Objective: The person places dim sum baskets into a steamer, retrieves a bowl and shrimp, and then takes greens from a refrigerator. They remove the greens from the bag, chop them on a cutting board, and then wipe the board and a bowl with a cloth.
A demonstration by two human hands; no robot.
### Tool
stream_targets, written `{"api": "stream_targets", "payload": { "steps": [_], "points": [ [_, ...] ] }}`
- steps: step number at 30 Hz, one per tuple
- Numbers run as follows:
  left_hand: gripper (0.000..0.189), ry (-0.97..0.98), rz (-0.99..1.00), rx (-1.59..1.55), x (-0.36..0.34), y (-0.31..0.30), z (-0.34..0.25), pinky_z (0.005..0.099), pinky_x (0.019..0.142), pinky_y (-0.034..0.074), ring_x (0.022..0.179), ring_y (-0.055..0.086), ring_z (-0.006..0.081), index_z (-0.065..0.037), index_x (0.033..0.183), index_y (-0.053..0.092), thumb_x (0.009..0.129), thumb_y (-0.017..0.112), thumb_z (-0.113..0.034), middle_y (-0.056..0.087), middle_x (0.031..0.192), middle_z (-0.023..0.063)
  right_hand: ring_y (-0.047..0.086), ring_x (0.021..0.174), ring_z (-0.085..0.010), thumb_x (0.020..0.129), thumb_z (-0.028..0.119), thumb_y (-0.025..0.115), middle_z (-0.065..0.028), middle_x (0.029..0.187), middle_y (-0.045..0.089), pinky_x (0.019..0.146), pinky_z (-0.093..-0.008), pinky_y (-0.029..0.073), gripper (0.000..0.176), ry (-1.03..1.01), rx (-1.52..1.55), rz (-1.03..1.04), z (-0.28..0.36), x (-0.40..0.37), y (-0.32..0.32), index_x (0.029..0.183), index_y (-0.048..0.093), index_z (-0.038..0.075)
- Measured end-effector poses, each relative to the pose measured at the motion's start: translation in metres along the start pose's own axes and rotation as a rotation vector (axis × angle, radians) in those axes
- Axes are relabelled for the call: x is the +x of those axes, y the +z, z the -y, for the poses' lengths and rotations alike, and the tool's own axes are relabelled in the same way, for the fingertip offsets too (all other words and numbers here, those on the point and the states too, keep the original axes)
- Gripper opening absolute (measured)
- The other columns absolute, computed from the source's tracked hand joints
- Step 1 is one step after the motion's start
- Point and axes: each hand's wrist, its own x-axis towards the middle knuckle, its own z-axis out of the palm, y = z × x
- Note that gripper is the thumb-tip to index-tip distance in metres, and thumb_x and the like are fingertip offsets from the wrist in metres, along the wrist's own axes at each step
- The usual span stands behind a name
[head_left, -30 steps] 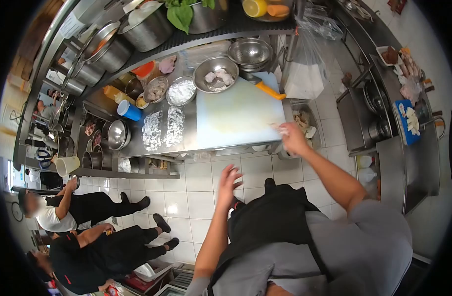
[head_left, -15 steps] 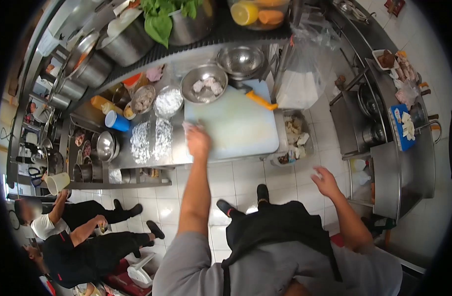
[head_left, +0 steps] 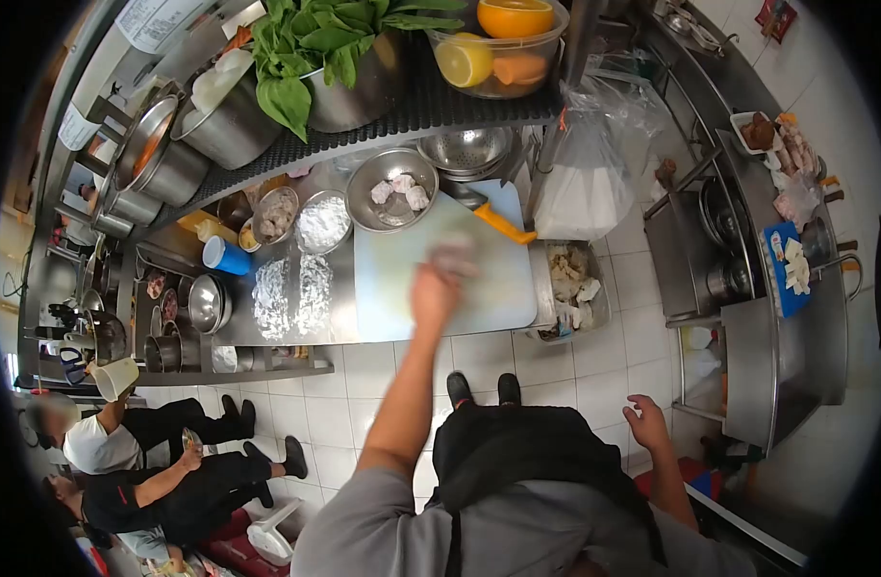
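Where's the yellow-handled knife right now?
In the head view, the yellow-handled knife lies at the far right corner of the cutting board, right of the steel bowl with pale chunks.

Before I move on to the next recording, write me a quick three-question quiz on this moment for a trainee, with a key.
1. Multiple choice: which hand is over the cutting board? A) right B) left C) both
2. Fill the gap: the handle of the knife is ____ in colour.
3. True or false: in the picture, the blue cup is to the right of the board.

Key:
1. B: the left hand, with a blurred pinkish item at its fingers.
2. Yellow-orange.
3. False: the blue cup is to its left.
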Motion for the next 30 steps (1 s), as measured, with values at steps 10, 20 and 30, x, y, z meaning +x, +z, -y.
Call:
{"api": "stream_targets", "payload": {
  "steps": [10, 20, 30],
  "points": [
    [0.025, 0.484, 0.660, 0.187, -0.054, 0.144, -0.084, 0.0450, 0.084, 0.051, 0.099, 0.063, 0.0356, -0.004, 0.102, 0.064, 0.081, 0.056, -0.015, 0.066, 0.103, 0.0198, 0.065, 0.096, -0.0295, 0.086, 0.024, 0.068, -0.0175, 0.115, 0.065, 0.078, -0.0369, 0.052, 0.042, -0.085, -0.054, 0.205, 0.061, 0.048, 0.015, 0.122, 0.059, 0.003],
    [0.051, -0.593, 0.591, -1.329, -0.157, 0.028, -0.014, 0.0341, 0.080, 0.055, 0.098, 0.064, 0.0229, 0.000, 0.130, 0.044, 0.081, 0.059, -0.008, 0.059, 0.117, 0.0134, 0.057, 0.116, -0.0362, 0.083, 0.032, 0.072, -0.0240, 0.130, 0.055, 0.097, -0.0421, 0.046, 0.073, -0.521, 0.137, 0.448, 0.191, 0.085, 0.104, 0.143, 0.038, 0.006],
    [0.036, -0.374, -0.207, -1.222, -0.119, -0.136, 0.159, 0.0319, 0.070, 0.057, 0.079, 0.067, 0.0231, 0.000, 0.110, 0.056, 0.075, 0.048, 0.000, 0.065, 0.096, 0.0121, 0.060, 0.107, -0.0310, 0.089, 0.034, 0.065, -0.0193, 0.122, 0.059, 0.091, -0.0388, 0.048, 0.053, -0.675, 0.029, 0.665, 0.244, 0.097, 0.112, 0.131, 0.053, 0.004]
  ]
}}
